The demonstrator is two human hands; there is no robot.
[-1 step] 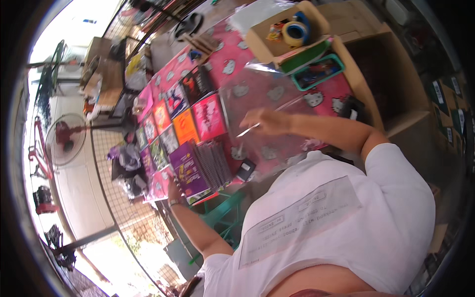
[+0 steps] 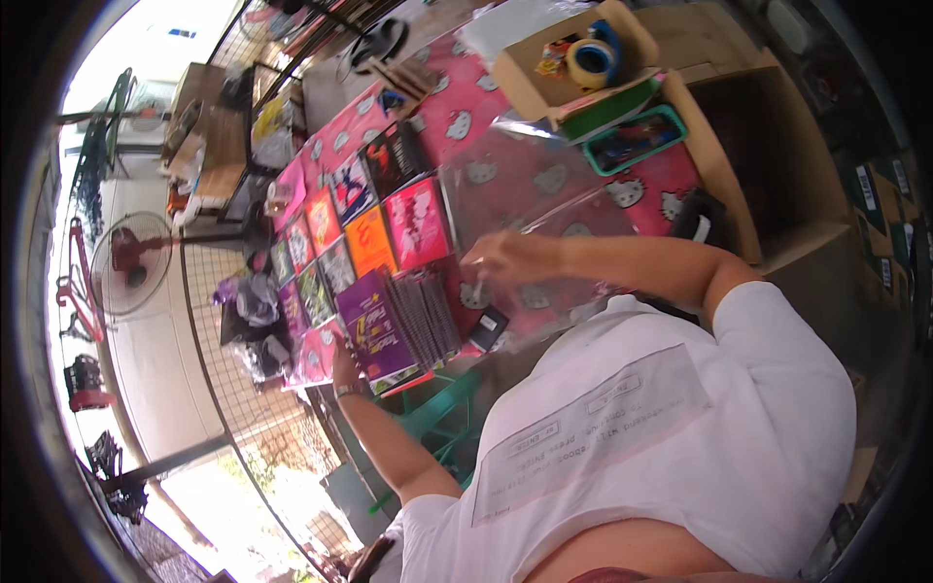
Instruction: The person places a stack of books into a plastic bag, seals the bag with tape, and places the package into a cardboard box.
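Observation:
My right hand is closed around a slim, whitish pen-like tool whose tip points down. It hovers over the clear plastic sheet on the table; the tool's exact kind is too blurred to tell. My left hand rests at the left edge of a stack of purple notebooks, fingers stretched along that edge and partly blurred. Beside the purple cover, the spines of several spiral notebooks fan out. Behind them lie an orange notebook, a pink notebook and a black one.
A pink patterned cloth covers the table. On the far right stand an open carton, a small cardboard box with tape rolls, and a green basket. A small black object lies near me. A green stool is below.
My right hand has shifted slightly left and down, and the tool has turned from pointing left to pointing down. The left hand remains at the notebooks. The whole view has shifted slightly.

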